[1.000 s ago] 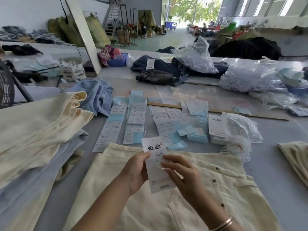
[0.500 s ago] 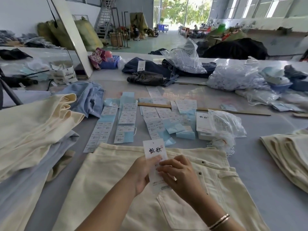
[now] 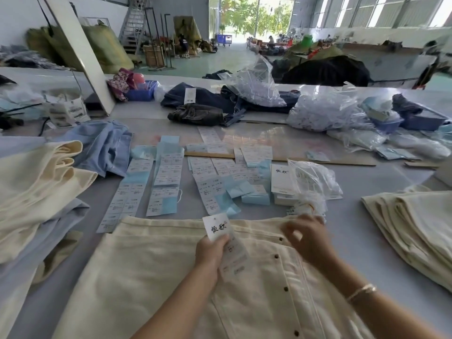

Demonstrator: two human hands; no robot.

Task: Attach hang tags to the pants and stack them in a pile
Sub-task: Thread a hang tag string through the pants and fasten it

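A pair of cream pants (image 3: 151,270) lies flat on the table in front of me, waistband away from me. My left hand (image 3: 210,250) grips a white hang tag (image 3: 216,227) with black characters, held upright over the waistband. My right hand (image 3: 307,236) is blurred, out to the right at the waistband near a small bundle of white tag strings (image 3: 307,206). Its fingers are curled; whether they hold anything is unclear. A stack of folded cream pants (image 3: 411,223) lies at the right.
Sheets of size stickers (image 3: 168,177) and blue backing paper cover the table beyond the pants. A box of white tags (image 3: 281,179) and a plastic bag (image 3: 315,177) sit at the right of them. Cream and blue pants (image 3: 36,192) are heaped at the left.
My right hand has left the tag and moved right toward the bundle of strings. The left hand keeps hold of the tag. The view has shifted right, showing the folded stack.
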